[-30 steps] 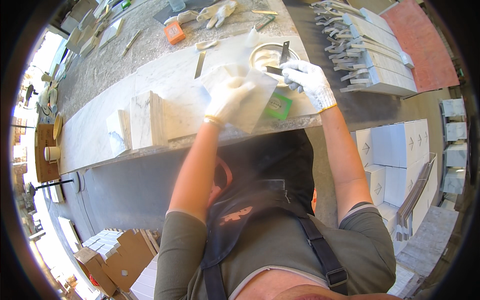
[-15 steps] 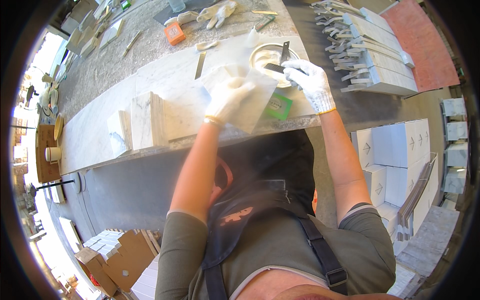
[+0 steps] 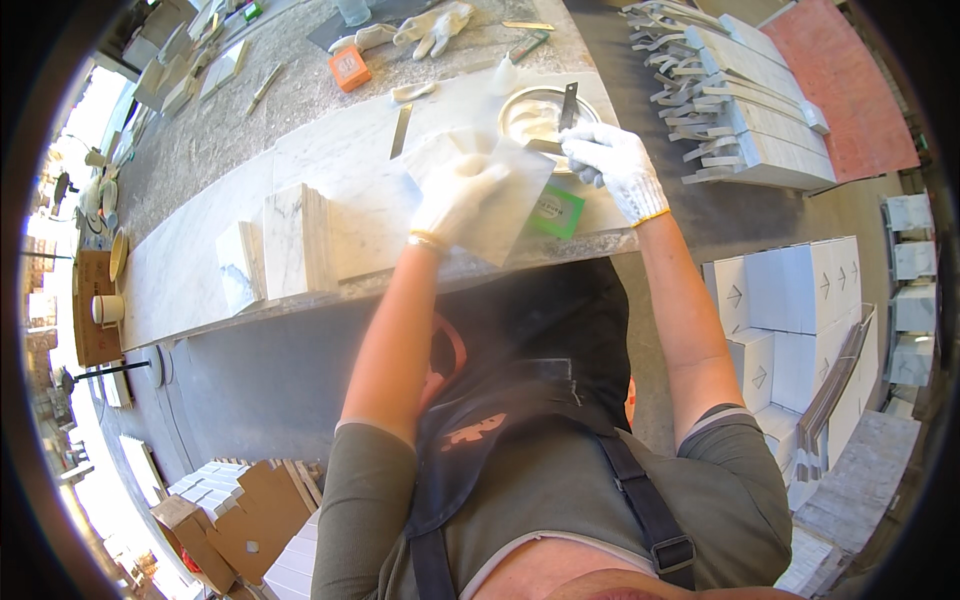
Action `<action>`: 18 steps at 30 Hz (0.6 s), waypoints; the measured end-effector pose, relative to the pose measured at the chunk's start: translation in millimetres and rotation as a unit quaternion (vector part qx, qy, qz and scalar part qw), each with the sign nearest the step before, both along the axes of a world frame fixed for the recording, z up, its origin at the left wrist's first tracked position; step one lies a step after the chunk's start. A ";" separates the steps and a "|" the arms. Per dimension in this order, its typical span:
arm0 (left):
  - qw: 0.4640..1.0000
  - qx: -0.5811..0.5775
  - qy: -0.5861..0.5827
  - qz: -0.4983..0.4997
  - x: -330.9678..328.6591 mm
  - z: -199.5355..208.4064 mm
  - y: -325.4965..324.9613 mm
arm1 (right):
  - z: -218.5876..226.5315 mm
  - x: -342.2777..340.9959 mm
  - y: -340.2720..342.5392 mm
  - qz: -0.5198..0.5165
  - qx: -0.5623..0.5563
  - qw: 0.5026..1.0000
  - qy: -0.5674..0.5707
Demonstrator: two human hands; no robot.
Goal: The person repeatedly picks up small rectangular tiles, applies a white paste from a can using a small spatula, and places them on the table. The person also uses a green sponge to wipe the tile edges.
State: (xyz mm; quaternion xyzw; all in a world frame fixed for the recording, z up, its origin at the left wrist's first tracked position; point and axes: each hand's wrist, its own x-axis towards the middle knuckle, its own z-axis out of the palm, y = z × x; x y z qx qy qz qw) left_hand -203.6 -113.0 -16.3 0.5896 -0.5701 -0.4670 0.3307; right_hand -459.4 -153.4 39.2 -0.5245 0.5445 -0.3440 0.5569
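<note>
Both hands grasp: left hand (image 3: 462, 190) a pale slab (image 3: 523, 190) above the bench (image 3: 300, 108), right hand (image 3: 618, 168), fingers clenched, a dark scraper (image 3: 545, 146) at the paste tin (image 3: 589, 104). Scooping seems the step; next calls for a level blade.

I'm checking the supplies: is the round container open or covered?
Open: the round container is uncovered at the top, and pale paste shows inside.

From my end, I see the dark putty knife (image 3: 545, 147) in the right hand (image 3: 614, 165) has tilted and sunk lower over the round tin (image 3: 585, 98), its blade now a thin strip.
</note>
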 end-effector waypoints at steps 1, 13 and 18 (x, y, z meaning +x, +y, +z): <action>1.000 -0.001 -0.007 0.002 0.0 0.3 0.2 | -0.4 -1.6 1.0 0.002 -0.006 1.000 -0.008; 1.000 -0.006 -0.009 -0.001 -1.3 6.3 2.7 | 7.2 -2.0 1.8 -0.006 -0.011 1.000 -0.010; 1.000 0.003 0.003 0.006 -2.3 4.9 2.4 | 1.4 0.6 -3.1 0.010 -0.010 1.000 -0.002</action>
